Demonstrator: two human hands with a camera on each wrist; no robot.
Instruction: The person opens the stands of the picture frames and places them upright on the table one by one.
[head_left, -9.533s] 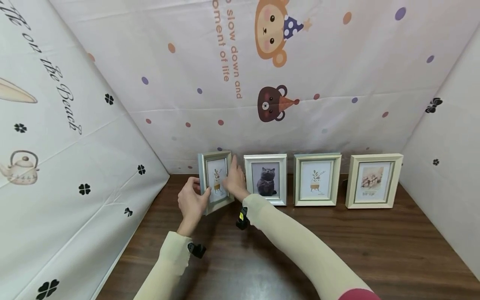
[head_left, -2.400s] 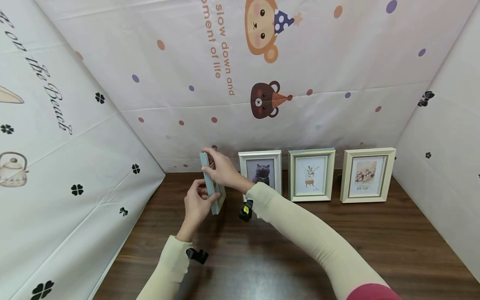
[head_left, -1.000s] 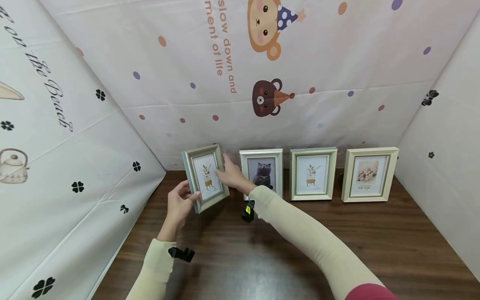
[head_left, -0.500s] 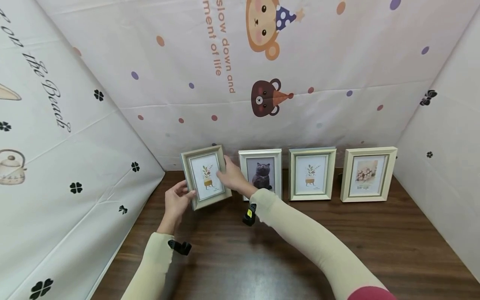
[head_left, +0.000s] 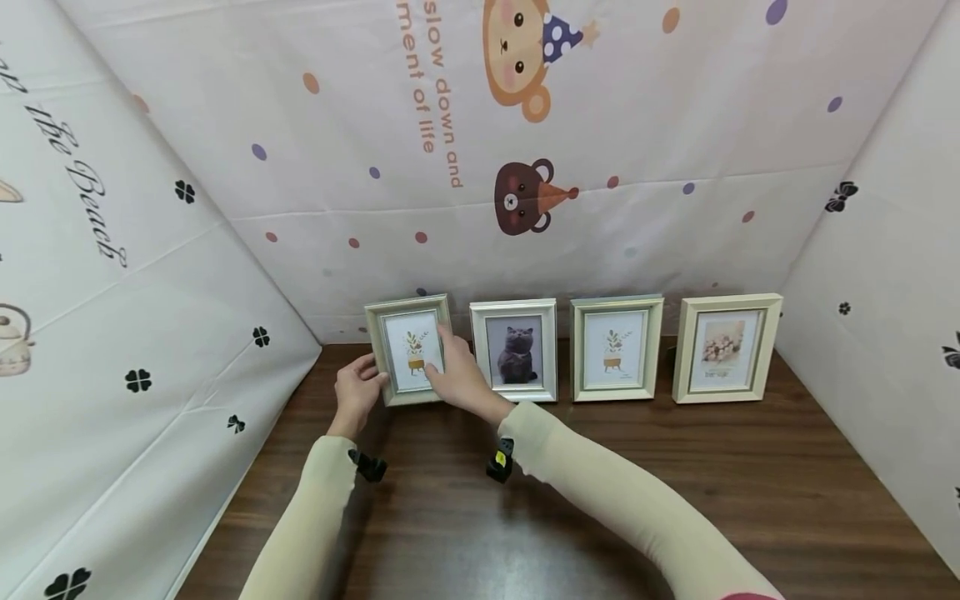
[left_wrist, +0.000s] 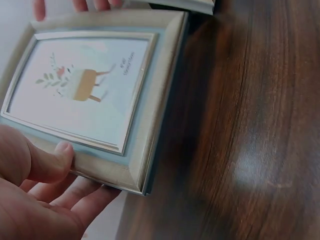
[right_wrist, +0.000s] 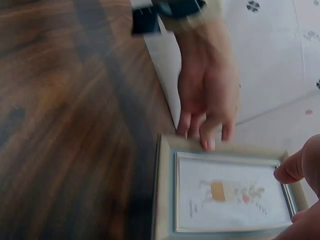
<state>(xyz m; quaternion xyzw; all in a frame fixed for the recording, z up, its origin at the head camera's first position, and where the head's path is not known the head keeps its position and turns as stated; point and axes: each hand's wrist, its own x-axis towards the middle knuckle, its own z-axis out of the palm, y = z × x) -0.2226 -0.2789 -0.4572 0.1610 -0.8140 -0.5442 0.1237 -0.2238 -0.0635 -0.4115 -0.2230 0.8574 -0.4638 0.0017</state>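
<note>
A beige picture frame (head_left: 411, 350) with a potted-plant print stands at the left end of a row, slightly tilted in the head view. My left hand (head_left: 358, 390) grips its left edge, the thumb (left_wrist: 52, 162) on the front moulding and the other fingers behind. At the right edge my right hand (head_left: 463, 373) holds the same frame, its palm side hidden in the head view. In the right wrist view, a fingertip (right_wrist: 290, 169) of that hand lies on the front by the print's border.
To the right stand a silver frame with a cat picture (head_left: 517, 350), a pale frame with a plant print (head_left: 615, 350) and a cream frame with a flower picture (head_left: 726, 348). Behind them rises a printed cloth wall (head_left: 337, 275). The dark wooden table (head_left: 465, 517) lies in front.
The held picture frame was turned edge-on, then swung round to face front. Over the last second it has straightened, and its lower edge has moved back toward the wall, both hands on it.
</note>
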